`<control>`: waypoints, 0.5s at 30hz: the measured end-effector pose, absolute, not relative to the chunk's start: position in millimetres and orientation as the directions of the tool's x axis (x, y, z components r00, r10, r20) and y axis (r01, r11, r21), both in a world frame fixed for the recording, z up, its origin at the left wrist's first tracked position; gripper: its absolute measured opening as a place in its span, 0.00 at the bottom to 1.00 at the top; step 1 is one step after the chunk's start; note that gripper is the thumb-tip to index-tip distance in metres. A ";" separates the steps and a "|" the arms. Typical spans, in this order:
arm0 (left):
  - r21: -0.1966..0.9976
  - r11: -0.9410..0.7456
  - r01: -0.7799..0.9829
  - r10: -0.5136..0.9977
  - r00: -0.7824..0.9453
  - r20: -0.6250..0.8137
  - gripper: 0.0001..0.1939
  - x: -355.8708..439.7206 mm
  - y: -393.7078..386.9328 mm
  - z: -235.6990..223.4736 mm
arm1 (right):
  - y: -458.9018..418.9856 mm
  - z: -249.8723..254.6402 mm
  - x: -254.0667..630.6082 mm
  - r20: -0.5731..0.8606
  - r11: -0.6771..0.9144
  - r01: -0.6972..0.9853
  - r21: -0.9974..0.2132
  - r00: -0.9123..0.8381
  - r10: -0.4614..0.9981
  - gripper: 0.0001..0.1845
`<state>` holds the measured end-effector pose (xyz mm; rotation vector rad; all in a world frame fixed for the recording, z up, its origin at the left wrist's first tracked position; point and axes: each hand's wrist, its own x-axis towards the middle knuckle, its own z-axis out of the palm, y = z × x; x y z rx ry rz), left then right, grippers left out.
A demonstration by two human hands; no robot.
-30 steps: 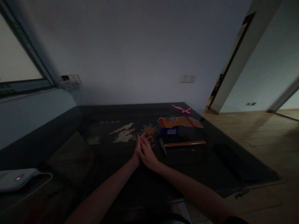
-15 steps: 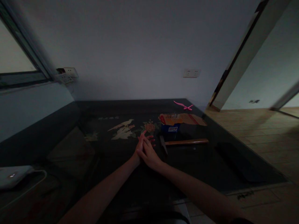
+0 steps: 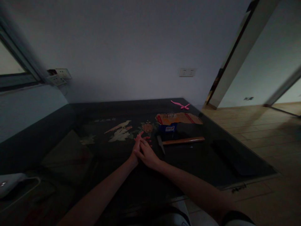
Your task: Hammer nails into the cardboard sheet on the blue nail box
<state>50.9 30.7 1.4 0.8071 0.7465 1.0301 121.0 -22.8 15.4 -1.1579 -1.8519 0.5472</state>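
Palm against palm, my left hand (image 3: 135, 151) and my right hand (image 3: 149, 156) meet over the dark tabletop (image 3: 122, 108). Their fingers are stretched out and loosely crossed, with several fingertips showing past the right hand's far side. No object shows between the palms. Just right of my hands lies a hammer (image 3: 183, 141), its metal head toward them and its wooden handle pointing right. Behind the hammer stands a small blue box (image 3: 167, 128). A torn piece of brown and red cardboard (image 3: 190, 118) lies over it, with several thin dark nail-like pieces (image 3: 168, 115) on top.
A pink ribbon (image 3: 180, 104) lies near the table's far right corner. A dark flat object (image 3: 232, 157) rests by the right edge. At the left is a white device (image 3: 9, 184) with a cable. Wall sockets (image 3: 187, 72) sit above the table; tiled floor is at right.
The camera view has shifted slightly, so the scene sits a little further left. My hands stay together, with the fingers a bit more crossed. The hammer and box have not moved.
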 end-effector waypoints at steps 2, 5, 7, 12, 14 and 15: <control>0.852 0.303 -0.426 0.929 0.330 -0.166 0.25 50.4 29.1 3.3 | -22.7 15.9 121.5 0.432 0.470 0.506 -0.723 -0.199 0.880 0.30; 0.844 0.312 -0.436 0.926 0.340 -0.167 0.26 49.4 27.3 4.7 | -22.6 18.0 121.5 0.426 0.465 0.514 -0.721 -0.200 0.882 0.30; 0.834 0.314 -0.454 0.925 0.346 -0.159 0.26 49.2 27.4 3.6 | -22.6 19.4 121.3 0.423 0.463 0.517 -0.720 -0.202 0.883 0.30; 0.802 0.328 -0.499 0.924 0.345 -0.164 0.25 50.6 30.2 -1.5 | -23.1 20.5 121.3 0.419 0.459 0.527 -0.715 -0.202 0.885 0.30; 0.796 0.327 -0.509 0.924 0.348 -0.157 0.25 51.0 30.7 -3.1 | -23.4 20.8 121.5 0.417 0.458 0.531 -0.713 -0.203 0.886 0.31; 0.795 0.321 -0.514 0.924 0.353 -0.145 0.25 51.1 30.8 -3.9 | -23.5 21.2 121.6 0.417 0.458 0.532 -0.712 -0.204 0.886 0.31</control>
